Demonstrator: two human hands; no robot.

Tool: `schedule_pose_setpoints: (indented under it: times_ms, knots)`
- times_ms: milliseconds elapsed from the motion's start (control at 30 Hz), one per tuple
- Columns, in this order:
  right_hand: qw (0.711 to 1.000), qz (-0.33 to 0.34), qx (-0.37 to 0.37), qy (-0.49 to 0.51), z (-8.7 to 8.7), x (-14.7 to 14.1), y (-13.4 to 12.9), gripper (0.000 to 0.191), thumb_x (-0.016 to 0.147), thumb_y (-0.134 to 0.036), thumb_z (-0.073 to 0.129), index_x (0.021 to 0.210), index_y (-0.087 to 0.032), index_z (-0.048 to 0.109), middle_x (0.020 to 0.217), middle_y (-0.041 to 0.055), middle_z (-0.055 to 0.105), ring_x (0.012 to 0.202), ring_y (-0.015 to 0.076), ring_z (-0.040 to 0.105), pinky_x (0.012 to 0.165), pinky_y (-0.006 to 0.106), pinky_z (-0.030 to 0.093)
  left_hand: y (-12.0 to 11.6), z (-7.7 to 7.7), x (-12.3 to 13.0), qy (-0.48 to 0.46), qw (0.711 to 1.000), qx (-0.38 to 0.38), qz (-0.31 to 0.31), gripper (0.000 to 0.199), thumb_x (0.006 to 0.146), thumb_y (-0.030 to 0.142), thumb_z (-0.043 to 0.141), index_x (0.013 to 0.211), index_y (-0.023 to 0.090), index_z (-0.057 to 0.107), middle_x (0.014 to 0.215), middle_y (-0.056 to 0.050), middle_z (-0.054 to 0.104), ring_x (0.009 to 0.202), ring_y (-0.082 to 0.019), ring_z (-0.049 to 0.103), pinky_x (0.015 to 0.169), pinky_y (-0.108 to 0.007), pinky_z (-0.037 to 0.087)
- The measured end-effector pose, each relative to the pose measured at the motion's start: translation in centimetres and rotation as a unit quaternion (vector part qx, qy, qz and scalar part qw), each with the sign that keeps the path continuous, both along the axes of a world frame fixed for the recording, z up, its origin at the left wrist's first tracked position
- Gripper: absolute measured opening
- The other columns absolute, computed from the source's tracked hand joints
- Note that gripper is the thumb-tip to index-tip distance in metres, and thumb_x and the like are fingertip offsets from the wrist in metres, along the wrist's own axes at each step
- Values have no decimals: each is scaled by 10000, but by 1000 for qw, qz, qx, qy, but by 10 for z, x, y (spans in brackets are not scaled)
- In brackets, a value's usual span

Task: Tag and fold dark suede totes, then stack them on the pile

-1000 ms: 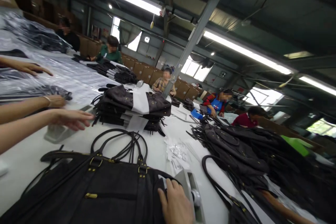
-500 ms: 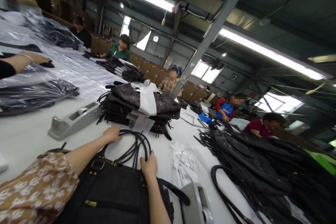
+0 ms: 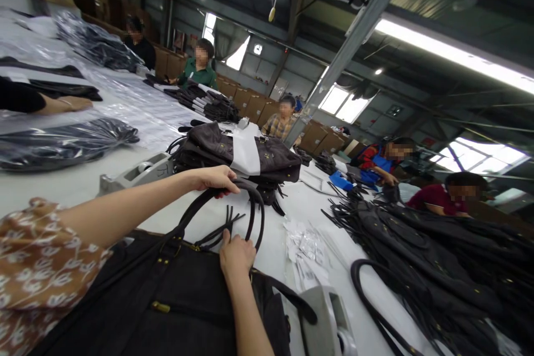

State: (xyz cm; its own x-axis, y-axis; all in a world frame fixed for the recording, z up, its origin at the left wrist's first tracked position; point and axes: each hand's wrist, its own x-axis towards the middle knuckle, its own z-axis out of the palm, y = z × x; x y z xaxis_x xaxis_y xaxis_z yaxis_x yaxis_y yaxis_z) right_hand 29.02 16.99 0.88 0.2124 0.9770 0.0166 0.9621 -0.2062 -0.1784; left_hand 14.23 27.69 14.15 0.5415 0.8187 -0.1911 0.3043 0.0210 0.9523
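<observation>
A black handbag [image 3: 187, 283] with brass-coloured fittings and a front zip lies on the white table before me. My left hand [image 3: 219, 179] grips the top of its looped handles [image 3: 262, 214], fingers closed round them. Lower down, my right hand [image 3: 237, 256] closes on the handle near the bag's right top edge, thumb pointing up; its fingertips are partly hidden. Thin black straps [image 3: 227, 222] stick up between the hands. A dark strap [image 3: 294, 295] extends from the bag's right side.
Grey tape dispensers stand left [image 3: 139, 172] and right [image 3: 329, 317] of the bag. Beyond lies a stack of dark bags [image 3: 208, 147] with a white band. Small clear packets [image 3: 306, 245] and a large pile of black bags [image 3: 396, 250] lie right. A co-worker's arm [image 3: 69, 104] reaches in from the left.
My left hand has moved up and right along the handles, lifting them into a taller loop. My right hand has stayed near the handle's base. The co-worker's arm at left has shifted.
</observation>
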Motion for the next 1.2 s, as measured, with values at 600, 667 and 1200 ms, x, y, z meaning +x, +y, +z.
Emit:
schedule_pose_setpoints:
  times_ms: [600,667,1200]
  knots:
    - [990,-78,-67,92,-13,-42,33,498,798,-376,571,1171,-50,527,1150,268,579,1061,342,589,805,429,500,32,-17,8,130,971,157,124,113,615,157,623,722,143,591,454,49,498,415,-107,485,404,-192,334]
    - [989,-76,-73,101,-15,-37,37,359,834,-282,487,1135,-98,553,1068,225,637,976,310,641,786,416,504,39,-19,6,145,969,159,124,119,598,136,625,714,139,599,450,52,497,413,-104,479,407,-191,329]
    - [933,350,8,83,-21,-69,-2,405,978,-369,236,1193,-179,522,988,121,636,930,261,592,800,399,456,53,-27,-5,95,988,96,75,167,652,216,707,745,136,594,439,53,466,393,-90,439,393,-204,330]
